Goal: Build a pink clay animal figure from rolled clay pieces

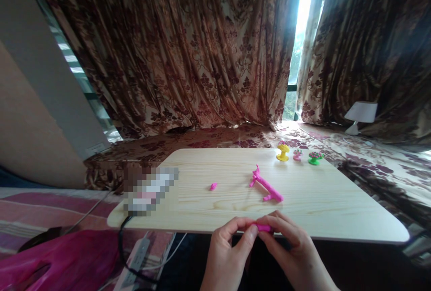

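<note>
Between the fingertips of both hands, at the table's front edge, is a small pink piece of modelling clay point(264, 227). My left hand point(232, 241) pinches its left end with thumb and forefinger. My right hand point(289, 241) grips the other end, and its fingers partly hide the piece. Beyond the hands lies a pink clay figure point(269, 188), a long thick stem with short branching bits at both ends. A little pink clay lump point(213, 187) rests to the left of it.
Three clay mushroom-like models stand at the back right: yellow point(283, 152), pink point(297, 155) and green point(315, 158). A blurred-out device point(151, 192) with a black cable lies on the table's left point(191, 165). Below are a power strip point(134, 259) and a pink bag point(77, 255).
</note>
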Demonstrator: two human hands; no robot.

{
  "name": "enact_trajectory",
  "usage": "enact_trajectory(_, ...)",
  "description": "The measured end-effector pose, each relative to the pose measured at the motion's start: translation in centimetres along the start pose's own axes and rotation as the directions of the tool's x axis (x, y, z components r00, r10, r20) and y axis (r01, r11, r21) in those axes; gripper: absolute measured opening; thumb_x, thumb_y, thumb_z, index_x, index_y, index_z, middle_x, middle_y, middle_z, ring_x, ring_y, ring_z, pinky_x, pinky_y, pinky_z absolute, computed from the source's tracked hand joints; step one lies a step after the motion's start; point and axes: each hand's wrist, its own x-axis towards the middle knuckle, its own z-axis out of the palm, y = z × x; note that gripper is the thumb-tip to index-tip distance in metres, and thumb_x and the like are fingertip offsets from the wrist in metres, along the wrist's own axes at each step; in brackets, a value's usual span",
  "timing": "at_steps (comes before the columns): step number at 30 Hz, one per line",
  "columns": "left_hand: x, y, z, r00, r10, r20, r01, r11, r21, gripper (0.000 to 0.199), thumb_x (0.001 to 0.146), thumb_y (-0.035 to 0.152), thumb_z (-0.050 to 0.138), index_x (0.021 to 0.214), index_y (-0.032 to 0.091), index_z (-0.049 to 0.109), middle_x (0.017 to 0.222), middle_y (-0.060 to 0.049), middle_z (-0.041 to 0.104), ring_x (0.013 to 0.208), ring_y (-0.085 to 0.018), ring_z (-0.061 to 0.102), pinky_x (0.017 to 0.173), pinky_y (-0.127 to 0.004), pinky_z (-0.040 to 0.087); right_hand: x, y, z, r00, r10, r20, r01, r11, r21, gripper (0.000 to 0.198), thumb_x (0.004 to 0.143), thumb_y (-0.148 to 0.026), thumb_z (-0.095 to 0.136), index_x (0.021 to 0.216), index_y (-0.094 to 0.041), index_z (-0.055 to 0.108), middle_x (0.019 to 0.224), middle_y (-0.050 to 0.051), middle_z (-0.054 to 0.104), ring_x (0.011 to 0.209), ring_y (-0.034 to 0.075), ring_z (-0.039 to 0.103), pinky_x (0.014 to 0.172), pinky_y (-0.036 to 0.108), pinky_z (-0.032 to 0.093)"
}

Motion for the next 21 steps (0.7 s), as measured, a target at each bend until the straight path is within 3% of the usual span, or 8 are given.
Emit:
enact_trajectory(5,0.1,0.0,-0.2,0.999,-0.03,0.038,0.028,0.999,0.039,0.02,0.077,0.035,0.063,0.084,0.018,0.073,0.078,-0.004,0.072,0.08,-0.021,0.065,0.077,-0.027,0.048,0.0,0.3,0.3,1.0,-0.023,-0.002,0.023,0.999,-0.035,0.016,0.085,-0.021,0.054,0.094,-0.024,0.067,0.077,0.001,0.06,0.071,0.015,0.059,0.065,0.026,0.049)
enact_trajectory(11,0.3,-0.2,-0.7,0.993,-0.06,0.104,0.059,0.998,0.011,0.026,0.082,0.037,0.057,0.091,0.017,0.072,0.076,-0.003,0.069,0.078,-0.018,0.062,0.074,-0.025,0.047,-0.2,0.6,-0.1,0.997,-0.065,0.03,0.068,0.992,-0.109,0.028,0.083,-0.02,0.057,0.11,-0.026,0.06,0.089,0.003,0.062,0.079,0.016,0.061,0.072,0.025,0.052)
enact_trajectory(21,0.0,0.9,-1.1,0.987,-0.033,0.154,0.041,0.998,-0.048,0.025,0.082,0.035,0.058,0.091,0.016,0.072,0.077,-0.004,0.069,0.078,-0.019,0.061,0.074,-0.026,0.046,0.3,-0.1,-0.4,0.994,-0.067,0.081,0.072,0.995,-0.063,0.027,0.083,-0.015,0.057,0.107,-0.025,0.062,0.087,0.002,0.06,0.078,0.014,0.06,0.071,0.023,0.051)
